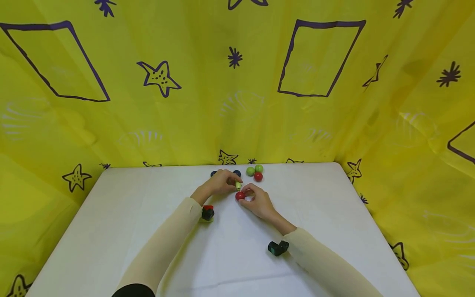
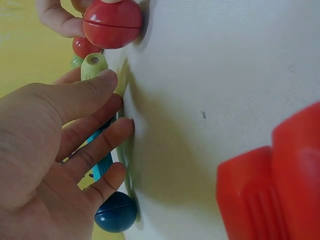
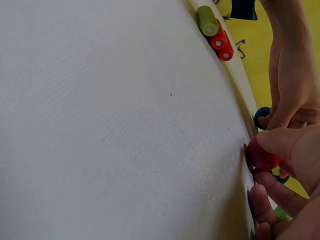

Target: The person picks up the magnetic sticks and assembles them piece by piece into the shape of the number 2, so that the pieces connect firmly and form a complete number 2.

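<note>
My left hand (image 1: 224,182) pinches a short pale-green rod (image 1: 238,186) between thumb and fingers. In the left wrist view, the rod's end (image 2: 95,60) shows a small round grey spot. Just to the right, my right hand (image 1: 259,202) grips a red ball (image 1: 240,196) with thumb and fingertips. The ball sits at or just above the white surface, and a groove runs round it in the left wrist view. Rod and ball are close together; whether they touch, I cannot tell. Behind the left fingers lie a blue rod (image 2: 103,165) and a dark blue ball (image 2: 116,212).
Beyond the hands stand two green balls (image 1: 250,171), another red ball (image 1: 258,177) and a dark blue ball (image 1: 237,173). Red rods (image 3: 220,41) and a green rod (image 3: 207,21) lie near the left forearm. Yellow patterned cloth (image 1: 200,123) surrounds the white table (image 1: 334,198).
</note>
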Motion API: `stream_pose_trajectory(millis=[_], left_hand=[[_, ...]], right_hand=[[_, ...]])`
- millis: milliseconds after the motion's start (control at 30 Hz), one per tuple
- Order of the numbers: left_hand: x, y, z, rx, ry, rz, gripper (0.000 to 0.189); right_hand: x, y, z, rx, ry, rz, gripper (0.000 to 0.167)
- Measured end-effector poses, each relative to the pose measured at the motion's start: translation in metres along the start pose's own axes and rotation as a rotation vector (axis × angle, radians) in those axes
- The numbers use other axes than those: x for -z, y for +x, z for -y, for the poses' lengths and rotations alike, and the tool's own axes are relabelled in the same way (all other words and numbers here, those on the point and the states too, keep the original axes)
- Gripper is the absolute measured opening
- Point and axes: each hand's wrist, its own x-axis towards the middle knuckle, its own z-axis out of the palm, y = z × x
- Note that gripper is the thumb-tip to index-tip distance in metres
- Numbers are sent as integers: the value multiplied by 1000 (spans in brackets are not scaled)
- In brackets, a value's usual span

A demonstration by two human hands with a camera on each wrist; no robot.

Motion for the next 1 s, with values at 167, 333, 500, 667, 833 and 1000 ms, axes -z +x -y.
stream_pose_trajectory(millis=[167, 333, 500, 667, 833, 1000], left_hand=[[2, -1, 1, -12, 10, 2, 27], [2, -2, 2, -21, 15, -2, 26], [2, -2, 2, -23, 10, -6, 25], [0, -1, 3, -40, 27, -13, 25], [0, 0, 3, -45, 44, -17, 25], [0, 0, 2, -31, 45, -14, 25]], right_hand=[[-1, 3, 1, -8, 2, 4, 24], [-3, 6, 3, -26, -3, -2, 24], [-5, 8, 5, -37, -14, -17, 24], [-5, 8, 7, -63, -29, -25, 25], [-4, 9, 7, -66, -33, -28, 25], [-4, 9, 7, -73, -36, -27, 25]])
